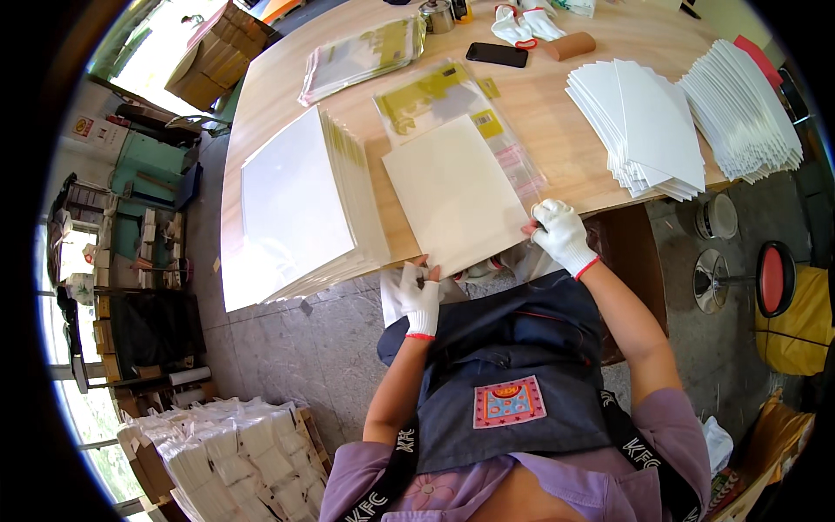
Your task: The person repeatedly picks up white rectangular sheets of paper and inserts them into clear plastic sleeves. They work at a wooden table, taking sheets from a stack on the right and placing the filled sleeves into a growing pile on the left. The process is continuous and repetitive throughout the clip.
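A cream-white flat board (461,196) lies tilted over the near edge of the table, on top of clear plastic sleeves (426,100) printed in yellow-green. My left hand (417,296), in a white glove with bare fingertips, pinches its near left corner. At the near right corner my right hand (561,235), gloved the same way, has its thumb and fingers closed on the board. To the left stands a tall stack of white boards in clear sleeves (291,204). Bare white boards (639,126) lie fanned out to the right.
A second fanned pile of white boards (739,109) sits at the far right. Farther back are more sleeves (365,56), a black phone (497,55), a brown roll (571,46), spare gloves (526,26) and a metal pot (437,16). A stool (772,278) stands right of the table.
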`<state>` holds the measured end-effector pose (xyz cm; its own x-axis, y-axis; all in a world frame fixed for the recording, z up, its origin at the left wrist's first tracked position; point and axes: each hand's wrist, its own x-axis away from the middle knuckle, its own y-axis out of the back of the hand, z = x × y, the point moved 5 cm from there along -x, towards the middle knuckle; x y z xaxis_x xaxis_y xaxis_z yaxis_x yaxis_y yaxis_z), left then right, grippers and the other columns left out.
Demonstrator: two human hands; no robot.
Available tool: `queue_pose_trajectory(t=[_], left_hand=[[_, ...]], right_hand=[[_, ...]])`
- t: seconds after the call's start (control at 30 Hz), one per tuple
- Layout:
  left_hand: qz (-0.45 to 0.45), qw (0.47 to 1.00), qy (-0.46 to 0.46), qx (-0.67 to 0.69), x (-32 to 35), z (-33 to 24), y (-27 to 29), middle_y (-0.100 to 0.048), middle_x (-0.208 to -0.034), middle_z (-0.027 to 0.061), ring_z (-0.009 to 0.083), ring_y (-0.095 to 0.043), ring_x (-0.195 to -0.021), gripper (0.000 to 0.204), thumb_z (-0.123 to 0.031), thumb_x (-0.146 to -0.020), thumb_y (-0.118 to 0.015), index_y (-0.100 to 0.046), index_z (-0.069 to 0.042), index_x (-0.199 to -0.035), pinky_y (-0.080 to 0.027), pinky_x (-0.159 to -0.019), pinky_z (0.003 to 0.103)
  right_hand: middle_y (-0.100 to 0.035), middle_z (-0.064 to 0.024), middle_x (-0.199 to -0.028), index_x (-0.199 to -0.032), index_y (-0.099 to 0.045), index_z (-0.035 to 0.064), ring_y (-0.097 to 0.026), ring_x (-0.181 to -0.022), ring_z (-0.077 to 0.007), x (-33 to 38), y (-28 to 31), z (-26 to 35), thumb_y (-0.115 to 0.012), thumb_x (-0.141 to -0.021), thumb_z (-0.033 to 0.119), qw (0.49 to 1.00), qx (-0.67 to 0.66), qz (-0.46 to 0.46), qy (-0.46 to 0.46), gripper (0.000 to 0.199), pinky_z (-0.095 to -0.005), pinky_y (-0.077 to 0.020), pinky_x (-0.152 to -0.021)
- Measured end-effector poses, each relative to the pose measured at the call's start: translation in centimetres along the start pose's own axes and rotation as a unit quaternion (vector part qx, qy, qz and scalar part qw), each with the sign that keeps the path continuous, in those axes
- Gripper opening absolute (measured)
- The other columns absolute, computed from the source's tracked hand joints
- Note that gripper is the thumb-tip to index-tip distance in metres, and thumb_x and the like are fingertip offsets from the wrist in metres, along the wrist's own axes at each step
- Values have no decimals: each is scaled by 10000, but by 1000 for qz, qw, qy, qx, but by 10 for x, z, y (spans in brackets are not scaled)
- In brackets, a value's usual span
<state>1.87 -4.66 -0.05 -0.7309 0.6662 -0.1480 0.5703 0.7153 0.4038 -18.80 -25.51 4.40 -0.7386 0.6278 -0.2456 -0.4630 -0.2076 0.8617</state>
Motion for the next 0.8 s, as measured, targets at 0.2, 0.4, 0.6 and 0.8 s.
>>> queue_pose_trajectory(t=[0.2,0.4,0.6,0.8], left_hand=[[-17,945,206,252,-8,-8,6,-587,-833,59,69,-436,-439,325,-56,-813,-625,-516,21,-1110,-324,-338,211],[88,973,80,197,-36,-69,19,-576,-854,41,53,-482,-605,435,-89,-854,-585,-462,23,-1256,-388,-502,172],[37,997,2,66,-25,-169,108,-380,-691,-64,33,-356,-600,431,28,-818,-571,-498,23,-1242,-329,-556,167],[-165,982,-96,9,-58,-154,234,-565,-1188,167,201,-535,-1076,410,-88,-891,-403,-457,62,-1268,-396,-929,293]], right_hand=[[-607,-114,-738,-797,-526,78,-588,-702,-331,-1,11,-17,-595,-777,184,981,-2,-14,-191,128,-447,-455,-631],[-575,-4,-648,-814,-551,76,-479,-486,-60,6,-21,-10,-539,-882,234,840,-401,188,-313,172,-216,-362,-427],[-491,43,-604,-867,-576,80,-434,-478,-35,-17,-41,39,-561,-900,253,736,-605,182,-244,177,-195,-328,-414],[-520,25,-603,-839,-582,61,-476,-518,-50,-109,-26,199,-584,-883,307,793,-577,178,-78,250,-207,-355,-455]])
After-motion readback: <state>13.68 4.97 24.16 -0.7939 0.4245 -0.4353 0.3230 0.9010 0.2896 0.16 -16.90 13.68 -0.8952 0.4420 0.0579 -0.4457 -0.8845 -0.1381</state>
